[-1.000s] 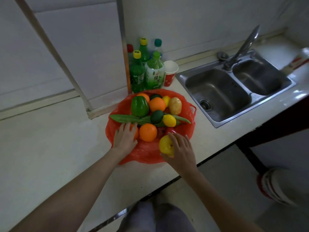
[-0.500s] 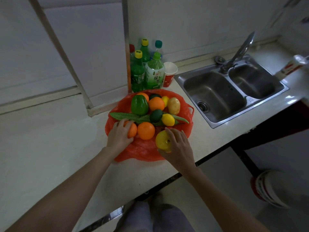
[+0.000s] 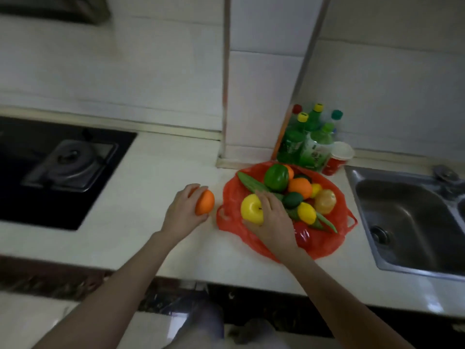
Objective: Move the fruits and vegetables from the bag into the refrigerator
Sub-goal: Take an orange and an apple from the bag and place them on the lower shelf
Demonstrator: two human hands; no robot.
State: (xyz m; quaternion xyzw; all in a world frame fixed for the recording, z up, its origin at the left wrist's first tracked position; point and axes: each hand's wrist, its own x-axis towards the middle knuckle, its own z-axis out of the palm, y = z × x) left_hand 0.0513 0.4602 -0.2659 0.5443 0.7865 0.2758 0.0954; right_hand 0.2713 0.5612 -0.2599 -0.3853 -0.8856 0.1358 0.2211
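A red plastic bag (image 3: 324,245) lies spread open on the white counter, holding a green pepper (image 3: 276,177), an orange fruit (image 3: 300,187), a lime (image 3: 293,199), a lemon (image 3: 306,212), a potato (image 3: 325,201) and a long green vegetable (image 3: 247,183). My left hand (image 3: 182,215) grips an orange (image 3: 205,202) just left of the bag, off the counter. My right hand (image 3: 273,217) holds a yellow apple (image 3: 251,209) over the bag's left side. No refrigerator is in view.
Several green bottles (image 3: 305,142) and a red and white paper cup (image 3: 337,157) stand behind the bag by the wall corner. A steel sink (image 3: 412,217) lies to the right, a black gas hob (image 3: 57,167) to the left. The counter edge runs along the front.
My left hand has lifted an orange out of the bag and carried it left. My right hand keeps the yellow apple. The view has swung left, bringing the hob into sight.
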